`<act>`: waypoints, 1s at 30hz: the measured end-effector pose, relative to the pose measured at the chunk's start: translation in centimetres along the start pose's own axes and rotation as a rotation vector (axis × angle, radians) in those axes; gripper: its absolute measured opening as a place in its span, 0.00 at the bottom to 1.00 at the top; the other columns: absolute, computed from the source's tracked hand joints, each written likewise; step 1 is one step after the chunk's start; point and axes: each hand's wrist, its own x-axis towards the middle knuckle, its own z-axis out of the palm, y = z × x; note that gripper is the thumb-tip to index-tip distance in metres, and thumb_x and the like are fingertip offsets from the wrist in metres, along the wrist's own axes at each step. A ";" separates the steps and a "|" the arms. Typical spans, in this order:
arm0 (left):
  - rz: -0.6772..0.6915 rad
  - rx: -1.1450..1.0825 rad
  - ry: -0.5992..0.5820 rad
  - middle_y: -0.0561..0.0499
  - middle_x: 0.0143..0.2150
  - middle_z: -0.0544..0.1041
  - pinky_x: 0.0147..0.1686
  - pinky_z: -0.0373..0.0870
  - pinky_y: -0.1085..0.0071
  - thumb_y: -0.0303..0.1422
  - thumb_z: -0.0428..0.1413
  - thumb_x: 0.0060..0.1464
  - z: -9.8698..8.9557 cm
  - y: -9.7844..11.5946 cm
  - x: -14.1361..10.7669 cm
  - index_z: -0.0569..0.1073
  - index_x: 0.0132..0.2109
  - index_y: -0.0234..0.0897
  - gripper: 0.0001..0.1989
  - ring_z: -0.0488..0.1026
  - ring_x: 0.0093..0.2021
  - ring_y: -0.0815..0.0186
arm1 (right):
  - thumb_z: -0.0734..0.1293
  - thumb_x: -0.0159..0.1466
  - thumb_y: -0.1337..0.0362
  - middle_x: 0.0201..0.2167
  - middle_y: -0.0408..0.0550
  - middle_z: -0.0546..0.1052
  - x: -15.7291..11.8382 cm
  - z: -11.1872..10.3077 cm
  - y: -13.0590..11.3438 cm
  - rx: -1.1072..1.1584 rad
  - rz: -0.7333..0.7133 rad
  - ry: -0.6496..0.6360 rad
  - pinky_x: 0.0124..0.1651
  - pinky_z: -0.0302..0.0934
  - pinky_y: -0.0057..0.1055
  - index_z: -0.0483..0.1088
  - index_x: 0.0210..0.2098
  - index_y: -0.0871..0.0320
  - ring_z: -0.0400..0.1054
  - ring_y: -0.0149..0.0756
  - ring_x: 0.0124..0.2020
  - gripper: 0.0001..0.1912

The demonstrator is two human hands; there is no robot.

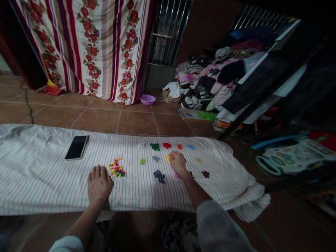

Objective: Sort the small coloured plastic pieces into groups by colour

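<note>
My left hand [99, 183] lies flat on the striped cloth [58, 190], fingers stretched out, just left of a mixed pile of small red, yellow, orange and green pieces [117, 169]. Over on the right, the fingers of my right hand [177, 162] are pinched together at a small yellow pile [168, 157]. Whatever is between those fingertips is hidden. Around that hand lie single-colour piles: dark green [155, 147], red [167, 145], orange [179, 147], blue [191, 147], grey [156, 158], dark grey [159, 176], lime green [142, 161], pink [176, 175] and brown [205, 174].
A black-screened phone [76, 147] rests on the cloth at the left. Beyond, the tiled floor [96, 114] carries a purple basin [148, 100], a red-and-yellow broom [51, 88] and a heap of clothes [211, 77]. A floral curtain [90, 42] hangs behind.
</note>
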 end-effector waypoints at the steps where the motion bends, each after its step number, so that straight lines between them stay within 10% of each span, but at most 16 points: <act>1: -0.003 -0.002 -0.003 0.32 0.59 0.67 0.60 0.54 0.53 0.32 0.44 0.55 0.0 0.0 0.0 0.67 0.56 0.25 0.24 0.59 0.62 0.49 | 0.58 0.60 0.70 0.40 0.52 0.76 -0.1 0.0 -0.2 0.009 -0.005 0.006 0.52 0.54 0.34 0.75 0.31 0.59 0.65 0.37 0.45 0.14; 14: -0.026 -0.013 -0.014 0.34 0.60 0.66 0.61 0.52 0.54 0.32 0.44 0.55 0.4 -0.1 0.0 0.67 0.56 0.26 0.24 0.58 0.63 0.50 | 0.58 0.60 0.69 0.43 0.53 0.74 -1.2 1.5 -8.0 0.251 -0.179 0.038 0.53 0.58 0.40 0.75 0.35 0.57 0.63 0.42 0.48 0.13; 30: -0.004 0.014 0.006 0.32 0.59 0.67 0.60 0.53 0.54 0.31 0.43 0.56 0.2 0.1 0.1 0.67 0.56 0.24 0.23 0.59 0.63 0.49 | 0.61 0.59 0.73 0.40 0.47 0.73 -8.3 5.9 -18.5 0.407 -0.276 -0.329 0.46 0.64 0.29 0.72 0.43 0.55 0.68 0.34 0.40 0.16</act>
